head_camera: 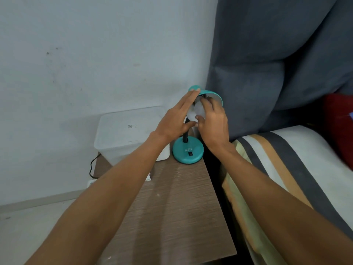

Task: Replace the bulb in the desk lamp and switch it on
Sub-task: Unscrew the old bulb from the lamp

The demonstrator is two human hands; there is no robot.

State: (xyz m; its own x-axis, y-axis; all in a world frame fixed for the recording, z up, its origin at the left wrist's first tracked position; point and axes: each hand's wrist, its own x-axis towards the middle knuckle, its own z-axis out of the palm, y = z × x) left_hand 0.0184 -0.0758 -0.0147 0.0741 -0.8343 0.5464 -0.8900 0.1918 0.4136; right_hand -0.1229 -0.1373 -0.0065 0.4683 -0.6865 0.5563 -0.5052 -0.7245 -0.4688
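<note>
White bulb (198,109) pinched by right fingers (207,104); left fingers (188,97) steady shade (214,96).

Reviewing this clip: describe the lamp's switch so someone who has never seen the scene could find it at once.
Start at the brown wooden table beside the bed. At its far end stands a teal desk lamp, right of a translucent plastic box. The switch is the small black rectangle on the round base, just below the white letters, the only dark mark there.
</note>
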